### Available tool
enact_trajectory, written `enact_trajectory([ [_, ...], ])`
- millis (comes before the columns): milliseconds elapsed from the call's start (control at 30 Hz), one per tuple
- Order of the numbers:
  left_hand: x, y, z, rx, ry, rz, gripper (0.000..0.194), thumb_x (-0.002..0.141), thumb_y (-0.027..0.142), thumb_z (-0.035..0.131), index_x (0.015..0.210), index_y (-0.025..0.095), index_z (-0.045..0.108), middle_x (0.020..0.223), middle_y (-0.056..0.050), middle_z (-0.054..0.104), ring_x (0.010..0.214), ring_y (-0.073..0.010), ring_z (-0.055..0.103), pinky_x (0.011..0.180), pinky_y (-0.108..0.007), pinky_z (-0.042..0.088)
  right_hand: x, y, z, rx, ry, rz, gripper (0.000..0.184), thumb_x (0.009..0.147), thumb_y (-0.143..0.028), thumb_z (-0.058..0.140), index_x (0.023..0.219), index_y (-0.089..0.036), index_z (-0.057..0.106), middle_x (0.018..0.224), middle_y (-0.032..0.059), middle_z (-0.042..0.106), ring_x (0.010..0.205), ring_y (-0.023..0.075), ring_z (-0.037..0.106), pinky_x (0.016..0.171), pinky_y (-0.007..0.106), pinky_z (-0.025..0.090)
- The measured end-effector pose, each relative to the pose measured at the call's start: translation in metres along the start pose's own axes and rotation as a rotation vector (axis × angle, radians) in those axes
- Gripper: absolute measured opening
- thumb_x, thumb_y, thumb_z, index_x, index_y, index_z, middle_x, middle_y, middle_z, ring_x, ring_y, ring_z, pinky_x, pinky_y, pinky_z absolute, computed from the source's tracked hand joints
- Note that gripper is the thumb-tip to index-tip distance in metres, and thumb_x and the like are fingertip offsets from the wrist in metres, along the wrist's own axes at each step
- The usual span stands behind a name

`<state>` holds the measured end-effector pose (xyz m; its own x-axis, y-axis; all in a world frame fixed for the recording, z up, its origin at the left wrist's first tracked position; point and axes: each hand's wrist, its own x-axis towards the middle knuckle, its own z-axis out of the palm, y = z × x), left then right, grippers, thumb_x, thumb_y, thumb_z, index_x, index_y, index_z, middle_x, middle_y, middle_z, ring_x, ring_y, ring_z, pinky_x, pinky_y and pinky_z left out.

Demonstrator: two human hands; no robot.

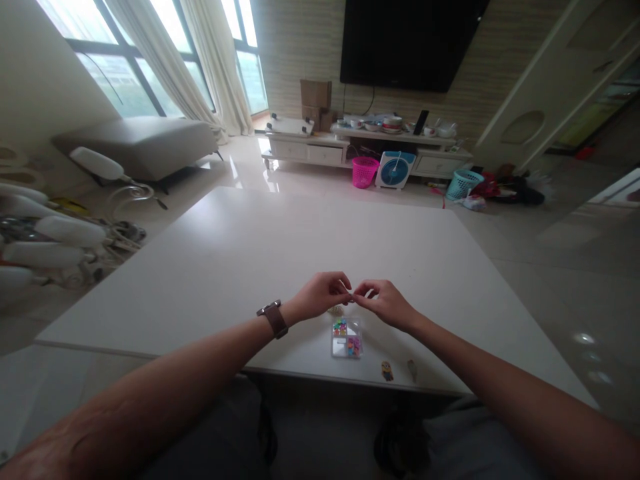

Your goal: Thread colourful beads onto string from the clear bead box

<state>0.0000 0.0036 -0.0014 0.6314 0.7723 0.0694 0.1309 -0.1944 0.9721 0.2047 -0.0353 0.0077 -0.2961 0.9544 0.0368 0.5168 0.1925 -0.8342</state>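
Observation:
My left hand [326, 295], with a watch [273, 319] on its wrist, is closed in a pinch over the table. My right hand [384, 304] pinches as well, and the fingertips of both meet at something tiny that I cannot make out. Just under the left fingers lies a small beige, coiled-looking item [336, 311], partly covered. Nearer to me sits a clear divided plastic box [347, 357]; multicoloured small pieces [340, 326] fill its far left compartment, and pink, orange and purple pieces [354, 346] its near right one.
By the near edge of the white table [300, 233] lie a yellow and blue cartoon figure [387, 371] and a small greyish piece [411, 369]. Beyond stand a pink basket [365, 173], a blue fan [395, 171] and a low cabinet [310, 153]. A lamp-like fixture [70, 230] is at left.

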Motion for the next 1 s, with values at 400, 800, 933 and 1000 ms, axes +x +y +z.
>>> enact_trajectory([
  [400, 0.0, -0.007, 0.0, 0.022, -0.056, -0.016, 0.026, 0.079, 0.029, 0.075, 0.095, 0.013, 0.061, 0.078, -0.007, 0.073, 0.071, -0.0149, 0.07, 0.064, -0.024, 0.053, 0.002, 0.008, 0.001, -0.053, -0.059, 0.02, 0.021, 0.086, -0.034, 0.063, 0.079, -0.016, 0.071, 0.075, 0.0024, 0.069, 0.069, 0.0145, 0.059, 0.063, 0.025, 0.045],
  [800, -0.002, -0.008, 0.001, -0.022, -0.119, -0.049, 0.027, 0.079, 0.028, 0.075, 0.096, 0.014, 0.059, 0.073, -0.004, 0.072, 0.067, -0.0155, 0.069, 0.063, -0.025, 0.053, -0.002, -0.001, 0.002, -0.337, -0.033, -0.164, 0.004, 0.081, -0.022, 0.066, 0.079, -0.018, 0.067, 0.077, 0.0012, 0.067, 0.071, 0.0148, 0.059, 0.066, 0.027, 0.044],
  [933, -0.003, -0.003, 0.0, -0.012, -0.14, -0.065, 0.028, 0.079, 0.027, 0.075, 0.099, 0.015, 0.059, 0.07, -0.003, 0.072, 0.068, -0.0164, 0.07, 0.062, -0.025, 0.053, -0.004, -0.002, 0.003, -0.373, -0.05, -0.168, 0.005, 0.083, -0.023, 0.065, 0.081, -0.019, 0.068, 0.078, 0.0015, 0.066, 0.072, 0.0151, 0.059, 0.066, 0.026, 0.043],
  [1000, -0.003, -0.001, -0.001, 0.01, -0.149, -0.063, 0.028, 0.079, 0.027, 0.075, 0.1, 0.015, 0.059, 0.071, -0.003, 0.072, 0.068, -0.0165, 0.07, 0.063, -0.025, 0.053, -0.004, -0.002, 0.004, -0.383, -0.062, -0.175, 0.006, 0.084, -0.023, 0.064, 0.083, -0.019, 0.068, 0.079, 0.0016, 0.066, 0.073, 0.0153, 0.059, 0.068, 0.027, 0.043],
])
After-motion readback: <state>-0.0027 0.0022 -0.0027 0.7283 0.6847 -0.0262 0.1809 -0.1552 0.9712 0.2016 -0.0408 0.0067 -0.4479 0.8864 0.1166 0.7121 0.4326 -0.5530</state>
